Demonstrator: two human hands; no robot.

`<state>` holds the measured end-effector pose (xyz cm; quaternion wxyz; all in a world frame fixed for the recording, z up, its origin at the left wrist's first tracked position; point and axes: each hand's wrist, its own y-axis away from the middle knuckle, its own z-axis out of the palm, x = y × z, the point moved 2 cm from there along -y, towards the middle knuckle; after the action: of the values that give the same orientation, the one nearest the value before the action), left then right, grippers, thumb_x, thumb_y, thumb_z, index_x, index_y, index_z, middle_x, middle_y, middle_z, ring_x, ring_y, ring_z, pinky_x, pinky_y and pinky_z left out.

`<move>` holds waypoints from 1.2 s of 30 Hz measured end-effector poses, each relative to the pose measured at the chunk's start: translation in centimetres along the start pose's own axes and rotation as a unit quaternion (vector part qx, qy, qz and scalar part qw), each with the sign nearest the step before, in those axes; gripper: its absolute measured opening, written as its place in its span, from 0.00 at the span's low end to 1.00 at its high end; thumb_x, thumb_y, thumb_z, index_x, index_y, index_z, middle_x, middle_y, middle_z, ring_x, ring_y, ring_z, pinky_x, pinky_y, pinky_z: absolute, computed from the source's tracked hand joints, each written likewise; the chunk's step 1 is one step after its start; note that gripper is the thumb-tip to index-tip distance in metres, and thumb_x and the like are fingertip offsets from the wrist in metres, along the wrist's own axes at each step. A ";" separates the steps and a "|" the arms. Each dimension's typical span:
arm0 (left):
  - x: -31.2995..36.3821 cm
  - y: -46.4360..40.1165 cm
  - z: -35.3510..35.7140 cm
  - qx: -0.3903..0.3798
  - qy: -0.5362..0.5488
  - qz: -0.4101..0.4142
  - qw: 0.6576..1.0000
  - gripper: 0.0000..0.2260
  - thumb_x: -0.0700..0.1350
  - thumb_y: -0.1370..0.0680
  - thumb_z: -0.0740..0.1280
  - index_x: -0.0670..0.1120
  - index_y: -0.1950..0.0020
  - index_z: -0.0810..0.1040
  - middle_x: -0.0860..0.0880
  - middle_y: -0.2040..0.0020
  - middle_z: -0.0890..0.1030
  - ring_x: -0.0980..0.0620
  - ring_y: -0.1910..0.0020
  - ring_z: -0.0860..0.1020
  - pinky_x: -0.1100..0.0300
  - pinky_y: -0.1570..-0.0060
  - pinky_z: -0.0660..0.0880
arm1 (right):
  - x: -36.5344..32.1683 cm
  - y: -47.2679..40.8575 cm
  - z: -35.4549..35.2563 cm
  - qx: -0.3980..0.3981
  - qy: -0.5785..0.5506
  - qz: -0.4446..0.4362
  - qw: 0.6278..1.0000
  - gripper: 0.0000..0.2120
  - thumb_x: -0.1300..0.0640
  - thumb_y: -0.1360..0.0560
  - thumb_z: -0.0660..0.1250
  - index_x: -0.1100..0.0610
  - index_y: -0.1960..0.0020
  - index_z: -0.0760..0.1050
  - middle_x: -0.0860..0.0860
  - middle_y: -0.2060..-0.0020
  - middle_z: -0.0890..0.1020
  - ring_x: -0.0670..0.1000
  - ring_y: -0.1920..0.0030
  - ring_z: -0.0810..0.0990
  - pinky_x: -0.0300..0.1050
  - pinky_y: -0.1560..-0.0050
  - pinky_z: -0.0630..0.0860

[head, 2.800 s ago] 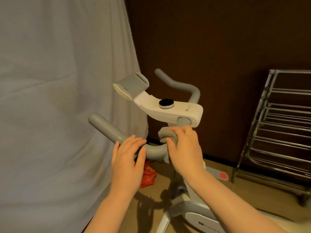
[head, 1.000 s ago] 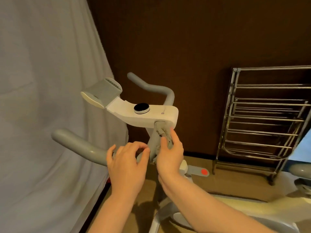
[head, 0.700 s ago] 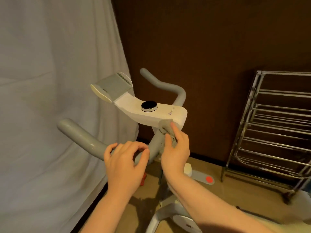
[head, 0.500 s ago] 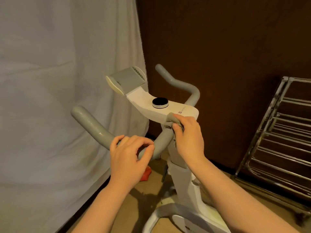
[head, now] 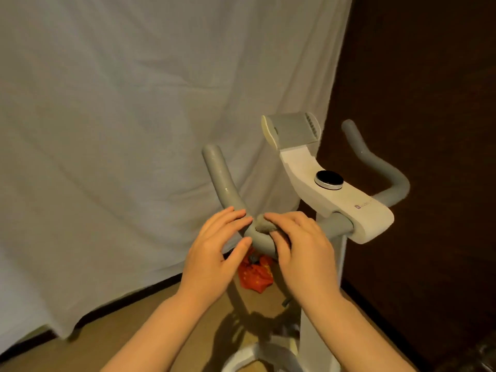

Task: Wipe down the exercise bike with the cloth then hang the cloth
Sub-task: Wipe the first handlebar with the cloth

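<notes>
The white exercise bike's console (head: 335,194) with a black round knob (head: 329,179) stands at centre right, with grey handlebars on both sides. My right hand (head: 303,253) holds a small grey cloth (head: 264,226) against the bend of the left handlebar (head: 222,183), fingers curled over it. My left hand (head: 214,253) sits just left of it, fingers and thumb loosely around the same bar. Most of the cloth is hidden under my right hand.
A white sheet (head: 134,130) hangs behind the bike at left. A dark brown wall (head: 429,103) fills the right. A red patterned bundle (head: 255,275) lies on the tan floor below the handlebar. The bike's white post (head: 319,304) drops to its base.
My right hand slid the cloth from beneath the console leftward along the bar to its bend, beside my left hand. The view swung left, and the metal rack left the frame.
</notes>
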<state>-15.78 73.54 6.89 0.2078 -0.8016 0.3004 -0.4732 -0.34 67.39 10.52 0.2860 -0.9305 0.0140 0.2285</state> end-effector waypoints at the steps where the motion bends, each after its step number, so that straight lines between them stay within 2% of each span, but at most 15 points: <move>1: 0.1 0.0 0.0 0.006 0.004 -0.016 1.000 0.18 0.56 0.24 0.65 0.52 0.36 0.79 0.60 0.35 0.75 0.62 0.31 0.68 0.68 0.32 0.63 | 0.6 -0.5 -0.6 -0.025 -0.029 -0.003 0.999 0.13 0.57 0.23 0.66 0.47 0.40 0.79 0.42 0.48 0.79 0.45 0.47 0.76 0.41 0.47 0.73; 3: 0.3 0.1 -0.3 0.026 0.012 -0.051 0.998 0.17 0.56 0.25 0.67 0.52 0.37 0.79 0.60 0.36 0.76 0.63 0.33 0.70 0.70 0.34 0.65 | 2.1 -0.3 -2.0 -0.056 -0.083 -0.021 0.995 0.14 0.57 0.23 0.67 0.45 0.39 0.79 0.39 0.47 0.79 0.40 0.46 0.76 0.34 0.46 0.72; 6: 0.2 0.1 -0.4 0.049 0.047 -0.090 0.994 0.15 0.49 0.25 0.72 0.51 0.39 0.80 0.60 0.38 0.77 0.66 0.36 0.71 0.69 0.36 0.67 | 1.7 1.1 -2.5 -0.008 -0.084 -0.043 0.995 0.16 0.58 0.25 0.70 0.45 0.40 0.80 0.37 0.47 0.79 0.37 0.47 0.76 0.25 0.47 0.69; 9: 0.3 0.1 0.0 0.067 0.066 -0.117 0.989 0.14 0.46 0.26 0.72 0.50 0.40 0.81 0.59 0.38 0.77 0.65 0.37 0.72 0.65 0.36 0.69 | 0.2 0.1 -0.1 0.031 -0.039 -0.048 0.998 0.14 0.58 0.25 0.71 0.45 0.42 0.81 0.39 0.48 0.81 0.41 0.50 0.79 0.31 0.55 0.71; 11: 0.4 0.1 0.1 0.073 0.075 -0.125 0.987 0.14 0.45 0.26 0.73 0.50 0.40 0.81 0.58 0.39 0.78 0.65 0.37 0.72 0.65 0.36 0.70 | 0.4 -0.4 0.0 0.028 -0.027 -0.069 0.997 0.14 0.58 0.26 0.71 0.45 0.42 0.80 0.39 0.47 0.81 0.42 0.49 0.80 0.33 0.54 0.72; 14: 0.5 0.0 0.0 0.076 0.083 -0.130 0.985 0.14 0.44 0.26 0.73 0.51 0.41 0.81 0.58 0.40 0.78 0.65 0.38 0.73 0.68 0.38 0.69 | 2.0 1.2 -2.1 -0.007 -0.055 -0.099 0.994 0.18 0.60 0.27 0.72 0.45 0.40 0.80 0.37 0.45 0.80 0.38 0.45 0.77 0.25 0.46 0.70; 16: 0.5 -0.1 -0.1 0.079 0.086 -0.132 0.984 0.13 0.44 0.27 0.73 0.51 0.42 0.81 0.58 0.40 0.79 0.65 0.39 0.74 0.69 0.40 0.70 | 1.8 1.4 -2.5 -0.005 -0.062 -0.103 0.993 0.18 0.61 0.27 0.72 0.45 0.41 0.81 0.37 0.45 0.80 0.38 0.44 0.76 0.23 0.45 0.68; 19: 0.4 -0.2 0.2 0.082 0.094 -0.138 0.983 0.13 0.43 0.26 0.73 0.50 0.42 0.81 0.58 0.40 0.78 0.63 0.39 0.74 0.66 0.40 0.71 | 0.3 -0.7 -0.6 0.003 -0.047 -0.089 0.995 0.15 0.61 0.27 0.72 0.46 0.43 0.81 0.40 0.47 0.82 0.42 0.48 0.79 0.30 0.52 0.72; 21: 0.4 0.1 0.3 0.077 0.093 -0.136 0.983 0.14 0.43 0.26 0.72 0.50 0.41 0.81 0.57 0.39 0.77 0.63 0.38 0.73 0.67 0.39 0.70 | 0.4 -1.1 -0.5 -0.013 -0.050 -0.095 0.994 0.14 0.60 0.26 0.71 0.46 0.43 0.81 0.40 0.47 0.81 0.42 0.48 0.79 0.33 0.51 0.72; 24: 0.2 0.3 0.0 0.070 0.094 -0.138 0.983 0.14 0.45 0.25 0.72 0.51 0.40 0.80 0.59 0.39 0.77 0.63 0.38 0.73 0.69 0.40 0.70 | 1.6 0.2 -2.0 -0.052 -0.081 -0.101 0.990 0.16 0.60 0.26 0.71 0.45 0.42 0.81 0.38 0.45 0.81 0.38 0.45 0.78 0.31 0.45 0.73; 27: -0.1 0.0 0.0 0.080 0.090 -0.137 0.983 0.13 0.42 0.24 0.70 0.52 0.41 0.80 0.59 0.41 0.78 0.62 0.39 0.74 0.68 0.40 0.71 | 0.3 -1.3 -0.8 -0.013 -0.056 -0.096 0.994 0.14 0.61 0.28 0.72 0.47 0.45 0.83 0.40 0.49 0.82 0.41 0.50 0.79 0.27 0.52 0.72; 30: -0.1 -0.2 0.0 0.095 0.103 -0.148 0.979 0.13 0.37 0.23 0.67 0.52 0.42 0.80 0.58 0.44 0.79 0.61 0.41 0.76 0.61 0.39 0.73 | -1.3 -2.9 1.2 0.005 -0.017 -0.106 0.994 0.12 0.61 0.28 0.71 0.49 0.47 0.83 0.43 0.50 0.83 0.48 0.53 0.82 0.41 0.57 0.76; 33: -0.5 -0.5 -0.6 0.081 0.125 -0.160 0.976 0.15 0.34 0.21 0.64 0.52 0.42 0.80 0.56 0.44 0.80 0.61 0.42 0.77 0.60 0.38 0.74 | 0.0 -1.4 0.3 -0.021 -0.018 -0.118 0.993 0.14 0.59 0.26 0.71 0.48 0.42 0.82 0.42 0.46 0.82 0.46 0.48 0.79 0.36 0.50 0.72; 36: -0.6 -0.8 -1.0 0.072 0.128 -0.160 0.976 0.17 0.34 0.21 0.63 0.54 0.43 0.80 0.56 0.44 0.81 0.62 0.42 0.77 0.61 0.39 0.73 | -0.5 -1.4 0.1 0.004 0.004 -0.110 0.994 0.13 0.59 0.28 0.73 0.48 0.45 0.83 0.42 0.49 0.82 0.47 0.52 0.79 0.37 0.53 0.71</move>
<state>-16.63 74.48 7.48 0.1465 -0.7552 0.1569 -0.6194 -0.59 68.62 11.38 0.3129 -0.9262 -0.0865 0.1918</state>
